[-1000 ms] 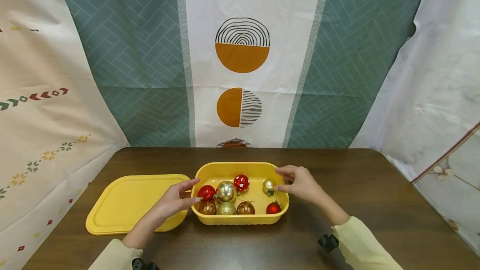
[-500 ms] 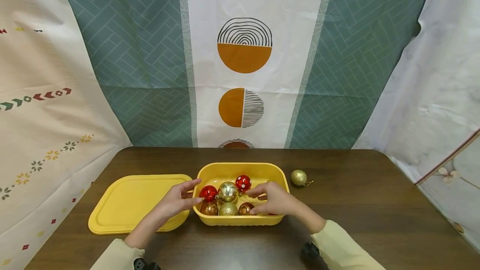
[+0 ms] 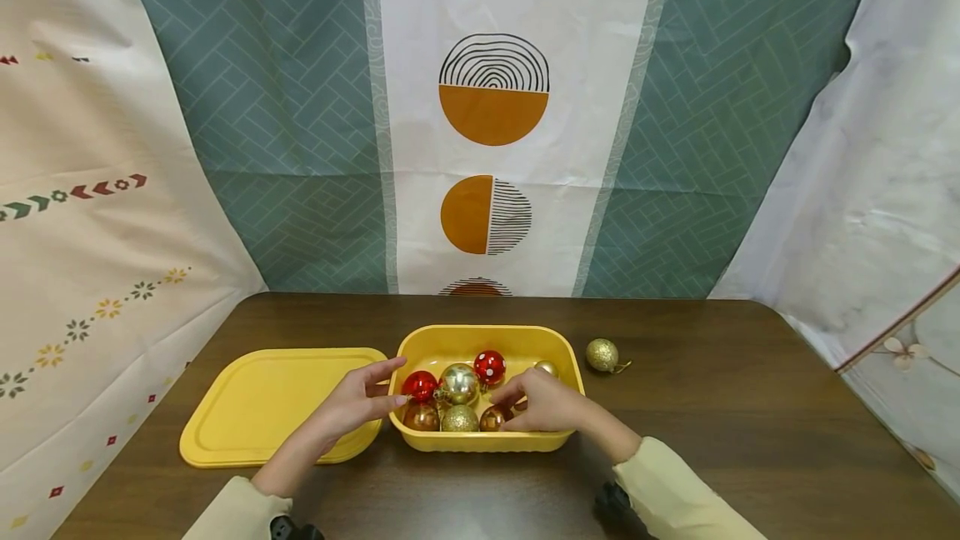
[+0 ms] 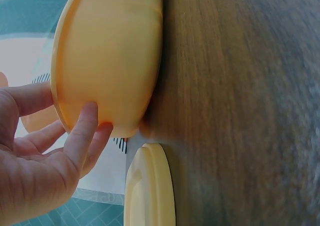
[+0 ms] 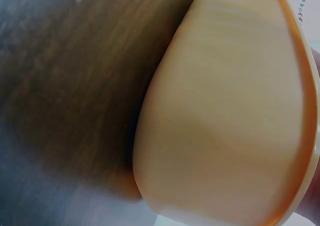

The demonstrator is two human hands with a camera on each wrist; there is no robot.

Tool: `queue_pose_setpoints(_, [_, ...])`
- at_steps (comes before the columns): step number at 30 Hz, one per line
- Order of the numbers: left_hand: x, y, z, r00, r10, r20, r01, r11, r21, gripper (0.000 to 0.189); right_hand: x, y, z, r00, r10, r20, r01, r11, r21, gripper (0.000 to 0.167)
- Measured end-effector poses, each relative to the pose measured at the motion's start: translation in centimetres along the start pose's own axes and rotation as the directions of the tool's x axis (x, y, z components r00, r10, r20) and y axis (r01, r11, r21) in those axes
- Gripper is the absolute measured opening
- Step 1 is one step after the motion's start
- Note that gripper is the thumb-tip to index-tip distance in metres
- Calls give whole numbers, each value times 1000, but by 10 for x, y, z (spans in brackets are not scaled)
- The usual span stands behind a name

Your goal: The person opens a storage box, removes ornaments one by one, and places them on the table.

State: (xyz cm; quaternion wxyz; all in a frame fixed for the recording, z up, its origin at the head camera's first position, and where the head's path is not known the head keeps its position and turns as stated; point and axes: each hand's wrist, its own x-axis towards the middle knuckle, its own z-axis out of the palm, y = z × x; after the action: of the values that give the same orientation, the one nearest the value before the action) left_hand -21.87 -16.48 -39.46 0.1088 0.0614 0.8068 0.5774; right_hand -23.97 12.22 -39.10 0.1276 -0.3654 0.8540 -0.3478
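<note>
A yellow plastic box [image 3: 487, 440] on the table holds several Christmas baubles. At its left end my left hand [image 3: 348, 402] grips the rim, with fingers [image 4: 89, 117] on both sides of the wall in the left wrist view. My right hand [image 3: 551, 405] reaches into the box, and its fingertips pinch the copper bauble [image 3: 492, 418] near the front wall. Beside that lie a glittery gold bauble [image 3: 460, 418], a shiny gold one [image 3: 458, 383] and a red dotted one [image 3: 490, 367]. In the right wrist view the box wall [image 5: 225, 111] hides most of the right hand.
A yellow lid [image 3: 277, 398] lies flat to the left of the box. One glittery gold bauble [image 3: 602, 354] with a thread loop rests on the brown table [image 3: 690, 407] to the right. Patterned cloths [image 3: 315, 148] hang behind and at the sides.
My right hand has moved left from the box's right end down to the copper bauble. The glittery gold bauble on the table has come into view. My left hand has stayed at the rim.
</note>
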Motion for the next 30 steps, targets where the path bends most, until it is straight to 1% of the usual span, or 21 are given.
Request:
queue_pose_setpoints(7, [0,0,-1,1000,10,7,-10,1000,1,61,1,0,1,1000,-8,0,8,1000,0,27])
queue_pose_setpoints(13, [-1,-1,-2,999,26,26,-26,1000,-7,62,-1,2,-3,999,-20,-30,20,1000,-14,32])
queue_pose_setpoints(16, [-1,-1,-1,999,24,27,-24,1000,-10,62,-5,1,-11,999,-19,-46,18,1000,-23,33])
queue_pose_setpoints(20, [0,0,-1,1000,10,15,-9,1000,-2,62,-12,-3,-22,997,9,-75,-10,1000,-11,33])
queue_pose_setpoints(26, [-1,0,-1,1000,20,24,-20,1000,-3,61,-24,-1,-43,986,32,-163,-32,999,2,40])
queue_pose_setpoints(30, [-2,0,0,1000,22,18,-23,1000,13,60,-34,4,-58,975,55,-214,-50,998,30,41])
